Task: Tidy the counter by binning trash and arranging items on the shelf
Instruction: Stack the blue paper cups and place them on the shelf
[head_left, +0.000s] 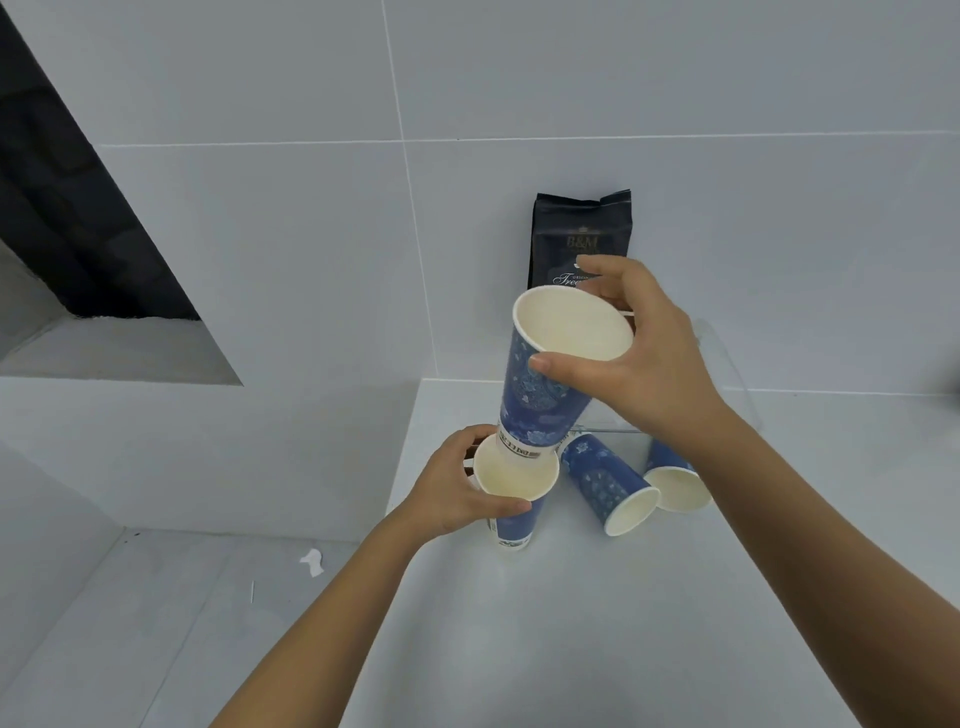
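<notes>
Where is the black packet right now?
The black packet stands upright against the tiled wall, upper middle of the head view, just behind the right hand and its raised blue cup.

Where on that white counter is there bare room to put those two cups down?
The counter is bare in front, between the two forearms and toward the near edge. It is crowded farther back: two cups lying on their sides sit under the right hand, by the clear shelf and dark packet. The left hand holds the lower cup.
</notes>
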